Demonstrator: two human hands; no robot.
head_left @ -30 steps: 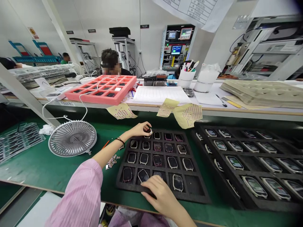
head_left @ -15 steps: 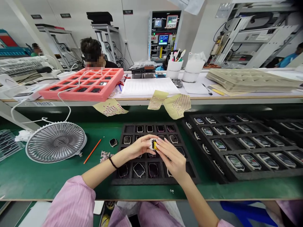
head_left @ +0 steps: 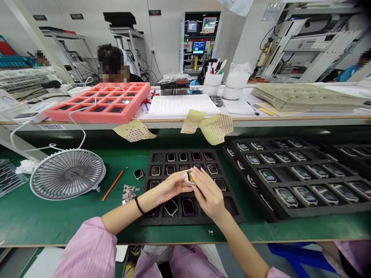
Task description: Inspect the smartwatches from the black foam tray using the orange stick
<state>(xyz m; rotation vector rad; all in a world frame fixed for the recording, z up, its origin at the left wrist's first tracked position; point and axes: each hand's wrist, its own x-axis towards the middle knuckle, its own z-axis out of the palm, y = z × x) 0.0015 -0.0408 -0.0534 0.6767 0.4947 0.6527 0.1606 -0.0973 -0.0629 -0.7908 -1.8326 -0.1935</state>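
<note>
Between my hands is a small watch case, pale at the rim, with yellow and black parts showing inside. My left hand is closed on its left side. From the right, my right hand grips it too, its fingers lying over the top edge. Both hands hover over a black foam tray, whose compartments hold several watch frames such as this one. Part of the tray is hidden under my hands and forearms. Left of the tray lie a dark-faced watch and a pile of small metallic pieces.
A white fan and an orange stick lie to the left on the green mat. Stacked black trays of watches stand at the right. On the shelf above are a pink foam tray and paper sheets. A person sits beyond.
The watch case has tilted and shifted slightly right between my hands, showing more of its inside. My left fingers have moved lower around it. The view has shifted a little.
</note>
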